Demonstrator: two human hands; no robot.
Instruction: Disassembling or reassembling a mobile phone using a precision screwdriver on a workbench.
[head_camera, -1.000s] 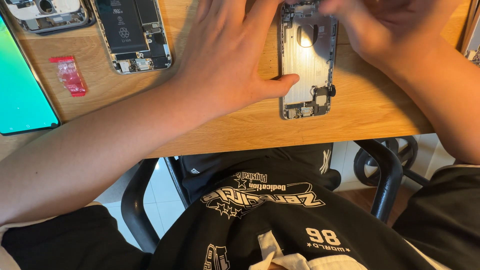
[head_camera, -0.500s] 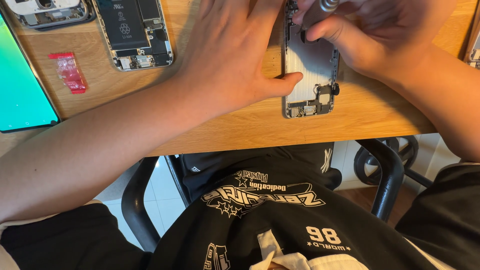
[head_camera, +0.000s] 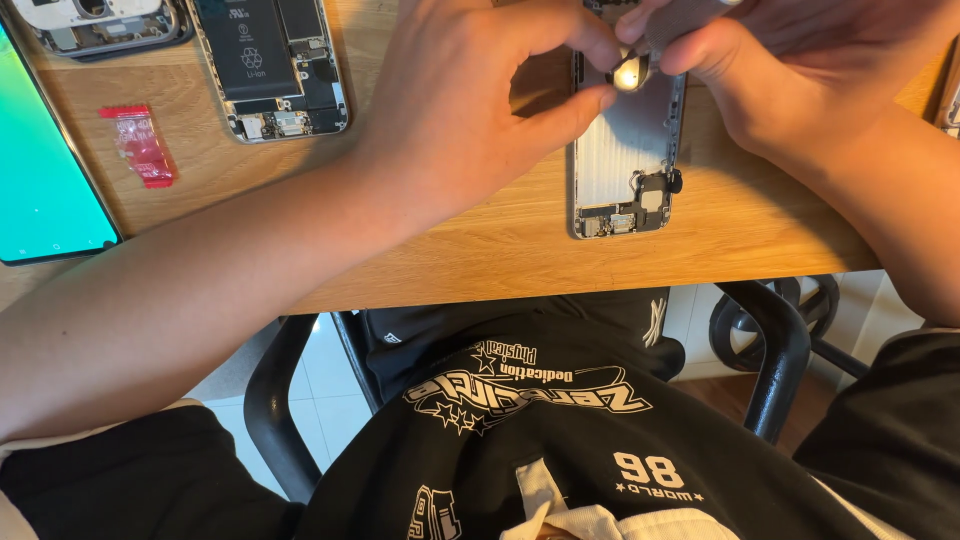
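Up near the top edge of the view, the fingertips of both hands meet over a small round silvery part (head_camera: 630, 76) at the upper end of an opened phone housing (head_camera: 622, 150). The left hand (head_camera: 470, 100) reaches in from the left with its thumb pressed against the housing's left edge and its forefinger curled over the top, the two tips drawn close together beside the small part. The right hand (head_camera: 790, 70) comes in from the right, its thumb and forefinger pinched together just above that same part; whether they actually grip it or only touch it cannot be told, since the fingers hide the contact.

The housing lies flat on a wooden table (head_camera: 480, 240), long side running away from the person, its bare metal inner plate showing, with small dark components and a connector block at the near end, close to the table's front edge.

Well to the left lies a second opened phone (head_camera: 270, 65) with a black battery filling most of its frame. Beyond it, at the top left corner, sits another stripped phone frame (head_camera: 95, 22), partly cut off. A small red plastic packet (head_camera: 140, 145) rests on the wood between these and a glowing green-blue screen (head_camera: 45, 170) at the left edge.

Below the table, the person's black printed shirt (head_camera: 540, 400) fills the foreground, flanked by the black chair armrests (head_camera: 780, 350).
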